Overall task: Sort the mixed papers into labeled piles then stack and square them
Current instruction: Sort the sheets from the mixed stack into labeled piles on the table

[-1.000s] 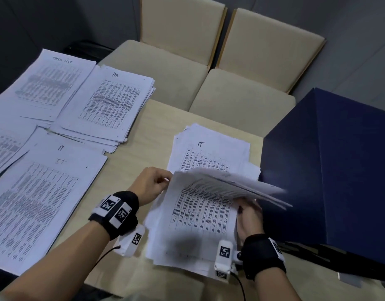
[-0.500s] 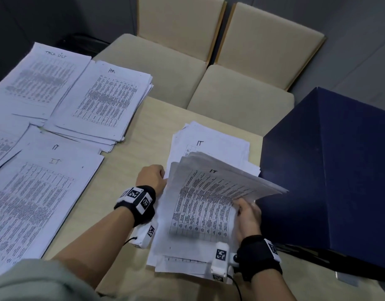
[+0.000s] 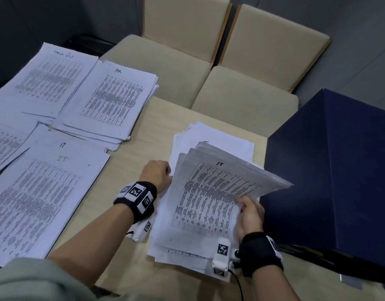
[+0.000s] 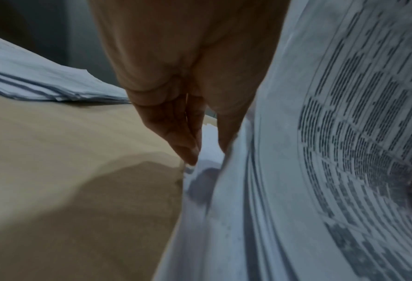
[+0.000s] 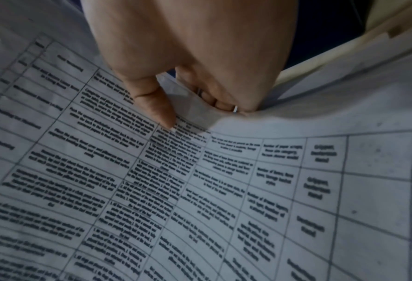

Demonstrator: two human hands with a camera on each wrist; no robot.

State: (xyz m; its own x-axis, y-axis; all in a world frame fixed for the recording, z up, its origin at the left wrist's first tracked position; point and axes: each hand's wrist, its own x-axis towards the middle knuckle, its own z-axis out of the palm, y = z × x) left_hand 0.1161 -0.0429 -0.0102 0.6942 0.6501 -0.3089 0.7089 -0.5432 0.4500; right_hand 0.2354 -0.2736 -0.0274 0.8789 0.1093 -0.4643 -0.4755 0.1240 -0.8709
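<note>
A sheaf of printed sheets marked IT (image 3: 213,192) is raised on its right side above the loose mixed pile (image 3: 211,133) on the wooden table (image 3: 135,161). My right hand (image 3: 250,211) pinches the sheaf's right edge, thumb (image 5: 156,106) on the top page and fingers under it. My left hand (image 3: 159,174) is curled at the sheaf's left edge, with its fingertips (image 4: 190,152) down where the sheaf (image 4: 344,133) meets the pile. To the left lie sorted piles marked IT (image 3: 41,192), HA (image 3: 113,101) and Task list (image 3: 48,77).
A big dark blue box (image 3: 330,170) stands right next to the sheaf on the right. Two beige chairs (image 3: 165,61) (image 3: 252,94) sit beyond the table's far edge. One more paper pile (image 3: 4,144) lies at the far left.
The sheaf has tipped up more steeply, so its top page with the IT mark now faces me. My left hand has shifted right along its left edge. My right hand keeps its hold.
</note>
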